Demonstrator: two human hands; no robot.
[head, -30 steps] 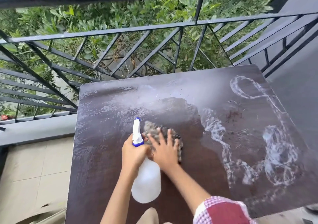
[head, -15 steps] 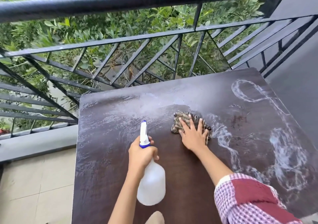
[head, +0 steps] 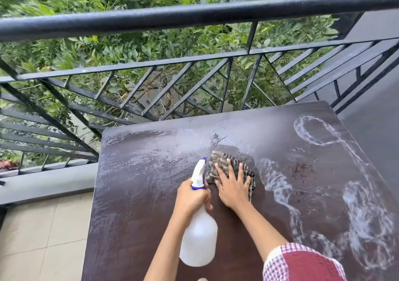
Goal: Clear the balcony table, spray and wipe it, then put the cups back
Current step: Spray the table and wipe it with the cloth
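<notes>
On table (head: 133,205), right hand (head: 234,189) presses cloth (head: 228,164).

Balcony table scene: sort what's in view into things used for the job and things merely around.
In use:
- table
- spray bottle, held in left hand
- cloth, pressed flat under right hand
- white spray streaks

Merely around:
- railing
- foliage
- tiled floor

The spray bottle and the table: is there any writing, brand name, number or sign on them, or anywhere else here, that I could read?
None: no readable text anywhere in this view.
Spray bottle: plain white body, blue collar, no label showing.
Cloth: a striped pattern only.
Table: white looping streaks of wet spray, not letters.
Checked sleeve: pattern, no print.
</notes>
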